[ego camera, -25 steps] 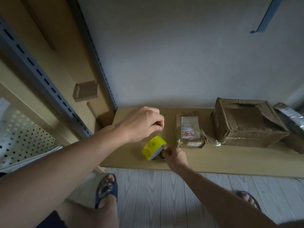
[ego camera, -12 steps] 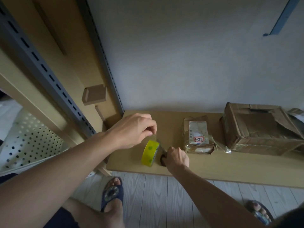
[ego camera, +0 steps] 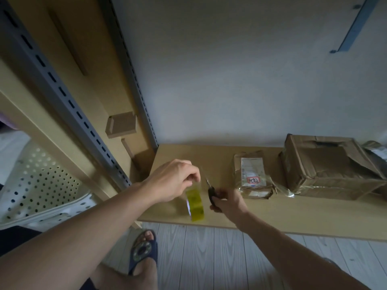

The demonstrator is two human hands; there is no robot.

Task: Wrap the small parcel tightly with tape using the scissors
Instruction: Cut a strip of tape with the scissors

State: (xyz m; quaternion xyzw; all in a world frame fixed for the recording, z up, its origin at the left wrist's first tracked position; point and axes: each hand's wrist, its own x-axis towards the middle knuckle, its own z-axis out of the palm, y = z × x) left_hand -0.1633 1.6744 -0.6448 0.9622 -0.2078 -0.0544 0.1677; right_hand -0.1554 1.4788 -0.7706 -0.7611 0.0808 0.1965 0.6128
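Observation:
A yellow roll of tape [ego camera: 195, 205] stands on edge near the front of the wooden shelf [ego camera: 293, 218]. My left hand [ego camera: 173, 183] hovers just above it and pinches the pulled-up free end of clear tape. My right hand [ego camera: 227, 200] grips black-handled scissors [ego camera: 211, 191] right of the roll, blades pointing up toward the stretched tape. The small brown parcel [ego camera: 252, 175] with a white label lies on the shelf further right, apart from both hands.
A larger crumpled cardboard box [ego camera: 328, 168] sits right of the parcel, with a grey bag [ego camera: 377, 153] behind it. A slotted metal upright [ego camera: 134, 80] and a white perforated basket [ego camera: 41, 185] stand at the left. My slippered foot [ego camera: 144, 250] is on the pale floorboards below.
My left hand has lifted the tape end higher off the roll. The scissors have risen in my right hand, with their blades now showing beside the tape. The camera has shifted slightly.

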